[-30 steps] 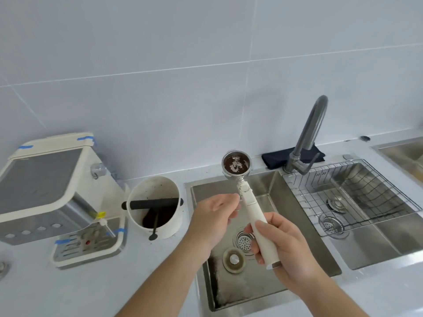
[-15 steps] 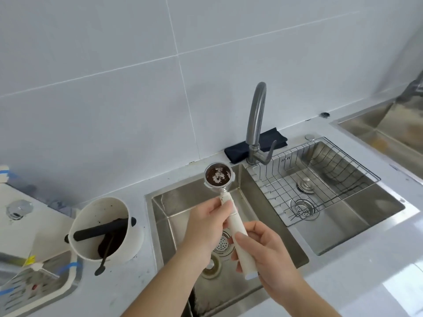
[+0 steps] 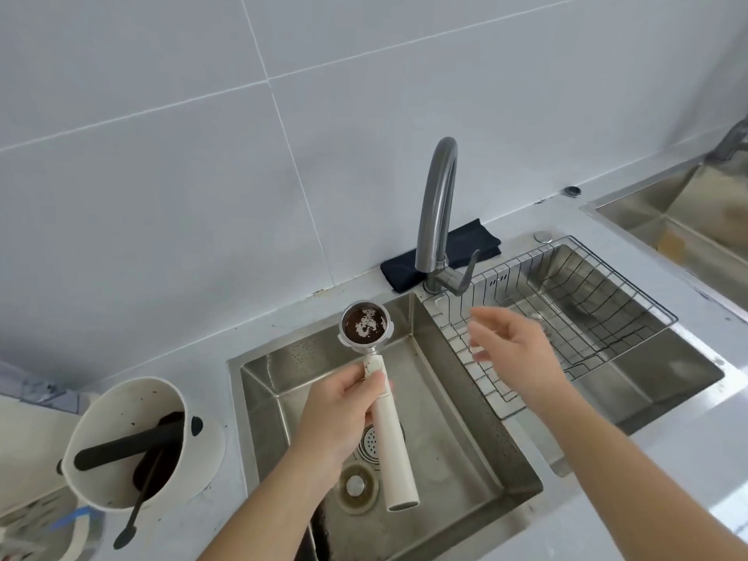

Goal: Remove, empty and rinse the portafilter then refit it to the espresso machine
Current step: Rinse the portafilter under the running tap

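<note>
Right hand [image 3: 514, 350] off portafilter [image 3: 374, 382] — left hand [image 3: 340, 415] grips handle alone.

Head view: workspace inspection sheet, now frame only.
Surface: pale countertop, dark specks beside the knock box.
Job's things: portafilter over the left sink basin, basket up, dark grounds residue inside; espresso machine barely in view at the left edge.
Clutter: knock box with grounds, black bar, black brush; wire rack in the right basin; dark cloth behind the faucet.
Grippers: left hand grip on the portafilter handle near the basket; right hand open, empty, below the faucet lever.
Cables: nothing seen.
Surroundings: white tiled wall, second sink far right.
</note>
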`<state>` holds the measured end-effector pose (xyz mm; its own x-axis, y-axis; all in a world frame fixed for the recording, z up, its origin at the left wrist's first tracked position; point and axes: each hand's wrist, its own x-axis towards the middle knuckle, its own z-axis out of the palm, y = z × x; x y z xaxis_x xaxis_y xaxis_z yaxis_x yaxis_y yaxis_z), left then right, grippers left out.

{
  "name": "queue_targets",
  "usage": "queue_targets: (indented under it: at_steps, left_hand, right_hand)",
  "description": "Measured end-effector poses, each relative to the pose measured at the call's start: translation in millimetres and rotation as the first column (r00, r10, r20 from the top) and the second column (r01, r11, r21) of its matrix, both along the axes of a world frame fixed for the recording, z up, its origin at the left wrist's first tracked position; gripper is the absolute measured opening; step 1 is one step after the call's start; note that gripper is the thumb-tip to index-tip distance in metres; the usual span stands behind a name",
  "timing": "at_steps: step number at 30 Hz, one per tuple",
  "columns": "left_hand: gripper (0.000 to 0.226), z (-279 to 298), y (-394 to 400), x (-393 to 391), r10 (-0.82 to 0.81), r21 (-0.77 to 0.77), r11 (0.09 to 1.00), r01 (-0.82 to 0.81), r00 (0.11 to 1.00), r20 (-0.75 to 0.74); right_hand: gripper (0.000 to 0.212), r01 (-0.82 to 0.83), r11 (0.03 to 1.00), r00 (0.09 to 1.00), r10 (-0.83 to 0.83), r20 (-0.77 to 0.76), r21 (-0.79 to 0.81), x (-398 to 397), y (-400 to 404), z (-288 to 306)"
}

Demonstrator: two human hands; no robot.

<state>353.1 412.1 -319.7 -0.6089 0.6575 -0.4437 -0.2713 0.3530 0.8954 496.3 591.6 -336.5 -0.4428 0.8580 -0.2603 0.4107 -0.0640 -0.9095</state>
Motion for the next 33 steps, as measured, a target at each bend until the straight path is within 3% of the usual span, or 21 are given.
queue_targets:
  at_steps: [10,13,20,33]
  left_hand:
    - [0.015,-20,20,-17,-0.053,-0.039,0.998,0.056,0.995,0.079]
    - [0.015,-25,26,-21,-0.085,-0.069,0.993,0.091,0.993,0.088]
    - [0.016,-32,37,-27,-0.137,-0.11,0.982,0.151,0.983,0.125]
    - [0.018,-33,53,-20,-0.186,-0.081,0.977,0.199,0.971,0.152]
  right_hand:
    - [0.04,-0.005,0.943,0.97,-0.077,0.231,0.332,-64,108,-28]
    - [0.043,-0.022,0.938,0.959,-0.078,0.272,0.347,-75,125,-36]
    - [0.018,-0.036,0.915,0.947,-0.098,0.307,0.403,-83,139,-40]
    - [0.017,-0.006,0.904,0.961,-0.112,0.252,0.427,-76,137,-44]
